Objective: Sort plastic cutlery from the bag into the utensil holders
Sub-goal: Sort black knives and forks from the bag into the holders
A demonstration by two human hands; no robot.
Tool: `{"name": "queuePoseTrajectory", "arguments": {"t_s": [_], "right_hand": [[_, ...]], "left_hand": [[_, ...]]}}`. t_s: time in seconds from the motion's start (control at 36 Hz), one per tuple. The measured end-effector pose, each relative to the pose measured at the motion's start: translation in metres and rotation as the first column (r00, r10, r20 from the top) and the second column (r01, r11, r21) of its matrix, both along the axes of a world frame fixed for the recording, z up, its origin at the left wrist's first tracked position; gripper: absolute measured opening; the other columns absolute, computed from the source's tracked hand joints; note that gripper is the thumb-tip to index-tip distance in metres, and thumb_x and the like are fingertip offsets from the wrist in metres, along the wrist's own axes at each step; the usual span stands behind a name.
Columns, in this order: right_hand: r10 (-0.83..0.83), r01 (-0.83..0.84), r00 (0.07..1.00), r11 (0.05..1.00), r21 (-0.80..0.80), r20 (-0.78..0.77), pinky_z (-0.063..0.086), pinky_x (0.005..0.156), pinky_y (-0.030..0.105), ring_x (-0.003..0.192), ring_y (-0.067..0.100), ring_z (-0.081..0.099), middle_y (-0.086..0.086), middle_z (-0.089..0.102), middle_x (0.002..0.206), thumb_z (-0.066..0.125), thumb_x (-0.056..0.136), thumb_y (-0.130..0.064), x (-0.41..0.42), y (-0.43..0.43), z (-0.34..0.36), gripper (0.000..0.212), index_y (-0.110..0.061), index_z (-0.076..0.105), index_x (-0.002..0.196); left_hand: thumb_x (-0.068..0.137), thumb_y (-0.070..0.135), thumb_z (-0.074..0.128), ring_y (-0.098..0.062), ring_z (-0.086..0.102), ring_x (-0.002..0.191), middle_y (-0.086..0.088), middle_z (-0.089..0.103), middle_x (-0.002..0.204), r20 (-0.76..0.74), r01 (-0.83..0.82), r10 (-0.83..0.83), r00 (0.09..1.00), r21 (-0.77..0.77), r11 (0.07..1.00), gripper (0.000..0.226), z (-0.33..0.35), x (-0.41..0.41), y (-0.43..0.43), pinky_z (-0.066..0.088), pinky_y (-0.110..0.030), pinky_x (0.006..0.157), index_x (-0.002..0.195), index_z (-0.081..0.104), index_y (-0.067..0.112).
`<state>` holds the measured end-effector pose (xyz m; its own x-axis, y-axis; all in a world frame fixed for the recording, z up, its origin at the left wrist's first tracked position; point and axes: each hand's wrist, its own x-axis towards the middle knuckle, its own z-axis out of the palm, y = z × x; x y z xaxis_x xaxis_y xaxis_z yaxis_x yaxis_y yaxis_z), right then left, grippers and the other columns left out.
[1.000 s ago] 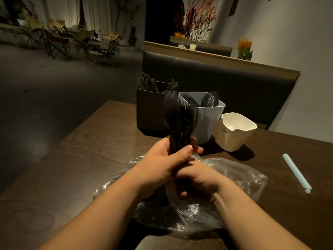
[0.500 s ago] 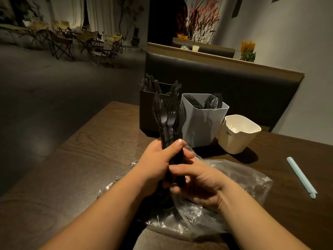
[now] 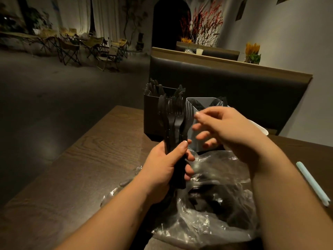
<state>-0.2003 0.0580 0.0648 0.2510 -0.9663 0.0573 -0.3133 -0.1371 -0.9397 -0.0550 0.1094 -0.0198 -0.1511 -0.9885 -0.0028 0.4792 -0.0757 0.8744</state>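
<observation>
Two hands, yours, are raised over a dark wood-grain table [image 3: 86, 159]. Left of centre, your left hand [image 3: 162, 170] is wrapped round the handles of a bundle of black plastic cutlery [image 3: 173, 121], thumb across the front. The bundle stands upright, with fork tines fanned at the top. Directly behind the bundle stands a dark square holder [image 3: 152, 116], stocked with black cutlery whose tips stick out above its rim. Close against its right side is a pale grey holder [image 3: 206, 101], with a few black pieces leaning inside. In front of that holder your right hand [image 3: 228, 127] hovers with fingers spread and loosely bent, gripping nothing. Its index fingertip [image 3: 197, 114] lies just beside the tines of the rightmost fork; whether the two touch cannot be told. Below both hands a crumpled clear plastic bag [image 3: 216, 210] lies on the table, dark cutlery showing through it. Behind your right wrist, only the rim of a white container [image 3: 260, 128] shows. Far right, a pale blue stick [image 3: 313, 184] lies on the table, well apart from the bag; what it is cannot be told.
</observation>
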Motion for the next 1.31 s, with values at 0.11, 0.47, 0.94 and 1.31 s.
{"name": "queuePoseTrajectory", "arguments": {"t_s": [0.11, 0.47, 0.94, 1.31], "right_hand": [[0.002, 0.000, 0.999, 0.999, -0.050, 0.042, 0.057, 0.056, 0.033, 0.061, 0.017, 0.064, 0.004, 0.068, 0.075, 0.065, 0.096, -0.025, 0.013, 0.000, -0.005, 0.012, -0.015, 0.071, 0.092], [-0.031, 0.057, 0.981, 0.990, -0.131, 0.190, 0.054, 0.056, 0.021, 0.075, 0.015, 0.075, 0.005, 0.077, 0.085, 0.074, 0.088, -0.012, 0.015, -0.002, -0.024, 0.011, -0.009, 0.075, 0.099], [-0.104, 0.100, 0.962, 0.995, 0.027, 0.252, 0.062, 0.065, 0.038, 0.091, 0.041, 0.072, 0.029, 0.069, 0.107, 0.064, 0.094, -0.007, 0.006, -0.013, -0.032, 0.010, -0.007, 0.070, 0.103], [-0.038, 0.036, 0.979, 0.999, 0.017, 0.201, 0.053, 0.054, 0.028, 0.075, 0.024, 0.073, 0.015, 0.075, 0.098, 0.059, 0.099, -0.012, 0.003, -0.015, -0.032, 0.013, -0.010, 0.069, 0.107]], "left_hand": [[0.083, 0.031, 0.067, -0.018, 0.055, 0.055, -0.007, 0.065, 0.079, 0.020, 0.012, -0.013, 1.000, 0.014, 1.000, 0.044, -0.003, 0.000, 0.000, 0.044, -0.027, 0.048, 0.119, 0.060, 0.007], [0.079, 0.033, 0.069, -0.018, 0.060, 0.056, -0.007, 0.071, 0.082, 0.104, -0.041, 0.042, 0.994, -0.012, 0.999, 0.029, -0.011, -0.004, -0.001, 0.045, -0.027, 0.049, 0.101, 0.064, 0.015], [0.100, 0.026, 0.056, -0.022, 0.070, 0.070, -0.012, 0.076, 0.098, 0.061, -0.100, 0.098, 0.993, 0.020, 0.995, 0.024, -0.010, -0.005, -0.002, 0.050, -0.027, 0.051, 0.118, 0.067, 0.015], [0.091, 0.028, 0.068, -0.023, 0.073, 0.069, -0.012, 0.077, 0.096, 0.094, -0.154, 0.147, 0.985, 0.072, 0.985, 0.029, -0.010, -0.002, -0.003, 0.054, -0.031, 0.054, 0.114, 0.067, 0.011]]}}
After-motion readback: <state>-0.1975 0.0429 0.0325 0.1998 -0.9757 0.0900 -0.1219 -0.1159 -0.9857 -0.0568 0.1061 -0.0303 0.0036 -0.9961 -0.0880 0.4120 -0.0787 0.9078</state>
